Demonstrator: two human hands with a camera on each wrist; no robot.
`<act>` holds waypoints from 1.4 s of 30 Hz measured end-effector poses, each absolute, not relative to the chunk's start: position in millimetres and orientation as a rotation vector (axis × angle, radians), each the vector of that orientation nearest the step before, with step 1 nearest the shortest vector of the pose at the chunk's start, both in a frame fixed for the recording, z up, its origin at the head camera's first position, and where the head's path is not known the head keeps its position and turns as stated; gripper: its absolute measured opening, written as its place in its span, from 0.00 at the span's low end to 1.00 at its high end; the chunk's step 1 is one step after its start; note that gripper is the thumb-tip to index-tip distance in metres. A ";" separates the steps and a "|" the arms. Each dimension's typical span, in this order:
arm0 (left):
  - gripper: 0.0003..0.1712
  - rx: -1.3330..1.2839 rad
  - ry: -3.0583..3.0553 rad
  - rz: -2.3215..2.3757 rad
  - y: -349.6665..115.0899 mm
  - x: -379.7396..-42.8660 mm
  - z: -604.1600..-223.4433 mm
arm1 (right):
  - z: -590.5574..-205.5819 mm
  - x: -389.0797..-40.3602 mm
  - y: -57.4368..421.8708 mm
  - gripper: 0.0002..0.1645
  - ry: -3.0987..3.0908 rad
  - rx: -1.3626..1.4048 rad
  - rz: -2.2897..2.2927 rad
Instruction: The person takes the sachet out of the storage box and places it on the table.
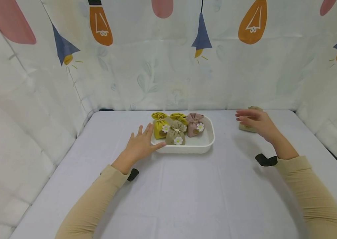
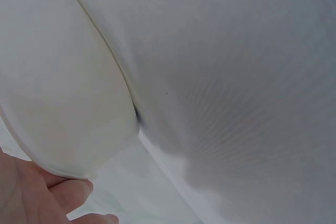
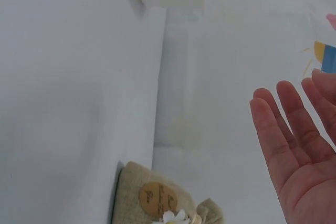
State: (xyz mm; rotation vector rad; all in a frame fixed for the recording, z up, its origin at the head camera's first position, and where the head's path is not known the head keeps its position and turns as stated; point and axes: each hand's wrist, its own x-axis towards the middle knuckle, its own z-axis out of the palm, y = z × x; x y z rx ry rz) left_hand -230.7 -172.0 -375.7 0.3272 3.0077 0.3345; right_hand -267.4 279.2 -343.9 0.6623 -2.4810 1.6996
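A white tray (image 1: 196,149) stands on the table with several small drawstring pouches in it: a yellow pouch (image 1: 159,126), a second yellow one (image 1: 179,117) behind, a beige one (image 1: 172,135) in front and a pink one (image 1: 193,127). White daisies decorate them. At the tray's left end my left hand (image 1: 140,144) rests on the rim with its fingers spread; fingertips (image 2: 73,195) touch the edge in the left wrist view. To the right, my right hand (image 1: 259,124) is raised, fingers extended, holding nothing. Partly hidden behind it, a beige pouch (image 3: 131,187) with a round tag sits on the table.
A white cloth covers the table (image 1: 186,192). White curtains (image 1: 156,76) printed with lamps and bulbs hang behind it and along both sides. Black straps (image 1: 265,160) show at both wrists.
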 end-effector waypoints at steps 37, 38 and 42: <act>0.63 0.324 3.000 0.326 -170.0 -229.4 -373.2 | -365.1 -269.7 167.8 0.20 -2.560 0.846 1.807; 0.63 0.323 2.998 0.326 -169.9 -229.1 -373.0 | -365.9 -269.9 165.3 0.20 -2.561 0.850 1.801; 0.63 0.323 2.999 0.320 -170.1 -228.2 -373.0 | -367.0 -270.2 154.4 0.19 -2.575 0.873 1.778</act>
